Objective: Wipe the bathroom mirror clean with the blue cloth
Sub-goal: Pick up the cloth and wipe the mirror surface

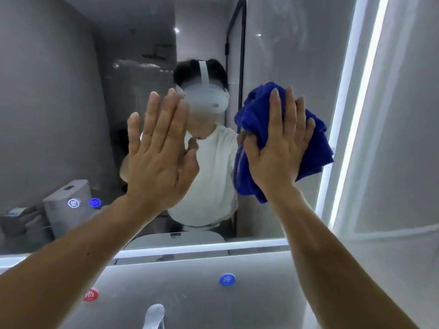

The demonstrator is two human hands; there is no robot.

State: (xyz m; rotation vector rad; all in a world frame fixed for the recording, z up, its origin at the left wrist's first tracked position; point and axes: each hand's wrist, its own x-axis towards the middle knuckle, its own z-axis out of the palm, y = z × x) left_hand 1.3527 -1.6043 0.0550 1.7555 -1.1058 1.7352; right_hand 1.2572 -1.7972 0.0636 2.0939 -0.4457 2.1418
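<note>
1. Right hand (280, 148): not clenched, fingers straight, palm flat, pressing the blue cloth (257, 108) onto the glass. Thumb sits at the cloth's left fold; can't tell if it pinches.
2. Cloth is bunched, not spread. It sits on the right part of the mirror (59, 103), at mid height, and its right edge is just beside the lit vertical strip (356, 110).
3. Left hand (159, 148): released, holds nothing, fingers straight and together, palm flat against the glass left of the cloth, apart from it.
4. Both forearms reach up from the bottom corners and cover part of the lower mirror.
5. On the glass, lower left: two glowing touch icons, white (74, 203) and blue (95, 202), well apart from the cloth.
6. Lit horizontal strip (202, 249) runs along the mirror's bottom edge.
7. Below the mirror: blue round tag (227, 279), red round tag (91, 294), chrome faucet (155, 315) between them at the frame bottom.
8. Reflection shows a toilet tank (69, 193) on the left.
</note>
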